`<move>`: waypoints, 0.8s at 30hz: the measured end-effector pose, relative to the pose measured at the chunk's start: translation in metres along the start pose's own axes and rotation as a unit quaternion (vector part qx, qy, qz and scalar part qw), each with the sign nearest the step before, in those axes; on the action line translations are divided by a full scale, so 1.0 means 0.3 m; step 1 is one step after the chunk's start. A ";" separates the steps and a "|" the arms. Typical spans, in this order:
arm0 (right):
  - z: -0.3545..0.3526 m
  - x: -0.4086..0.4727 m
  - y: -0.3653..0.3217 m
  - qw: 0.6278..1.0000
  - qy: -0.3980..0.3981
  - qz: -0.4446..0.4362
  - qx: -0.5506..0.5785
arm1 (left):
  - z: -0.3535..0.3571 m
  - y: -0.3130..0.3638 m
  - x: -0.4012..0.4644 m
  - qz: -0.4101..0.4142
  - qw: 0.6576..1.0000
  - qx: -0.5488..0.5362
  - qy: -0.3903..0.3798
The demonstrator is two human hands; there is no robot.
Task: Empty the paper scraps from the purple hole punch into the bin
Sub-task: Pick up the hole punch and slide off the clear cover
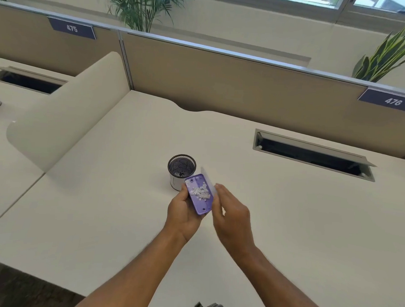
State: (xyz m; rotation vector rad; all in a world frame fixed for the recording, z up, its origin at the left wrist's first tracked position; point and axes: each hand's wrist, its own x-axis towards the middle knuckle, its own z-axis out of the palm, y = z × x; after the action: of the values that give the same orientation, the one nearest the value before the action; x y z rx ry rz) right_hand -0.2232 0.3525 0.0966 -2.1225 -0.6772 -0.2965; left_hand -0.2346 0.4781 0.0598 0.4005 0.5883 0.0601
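Head view: the left hand (182, 212) holds the purple punch (199, 195) from underneath and along its left edge, fingers curled round it, thumb on the near left side. The punch is turned bottom-up and tilted, its far end raised towards the bin (181, 172). Its underside is open, and a heap of white paper scraps (199, 192) lies in the shallow purple cavity. A pale translucent cover (208, 180) stands swung out along the right edge of the punch.

The right hand (231, 215) is just beside the punch on its right, fingers stretched and loosely together, the fingertips at the cover's lower edge. It is motion-blurred, and whether it grips the cover or only touches it cannot be told.

The bin is a small black mesh cup with a white band round its lower part, standing upright on the desk (101, 207) just beyond the punch. The far end of the punch overlaps its near rim in the picture. A few dark and light bits show at the bin's bottom.

A cable hatch (312, 156) sits in the desk well to the right.
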 end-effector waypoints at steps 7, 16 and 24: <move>-0.050 0.057 0.028 0.984 0.096 0.138 0.058 | 0.020 -0.012 -0.004 0.014 1.000 0.012 -0.015; -0.057 0.062 0.035 0.969 0.108 0.195 0.104 | 0.020 -0.020 -0.004 0.012 1.000 0.009 -0.017; -0.053 -0.010 0.258 0.865 0.081 0.469 0.157 | 0.000 -0.007 0.000 0.007 1.000 0.003 -0.014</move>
State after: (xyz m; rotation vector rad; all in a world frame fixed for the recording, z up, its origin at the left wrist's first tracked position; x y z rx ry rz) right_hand -0.1815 0.3017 0.0527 -1.8349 0.4215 0.1712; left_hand -0.2348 0.4761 0.0591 0.4111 0.5593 0.0655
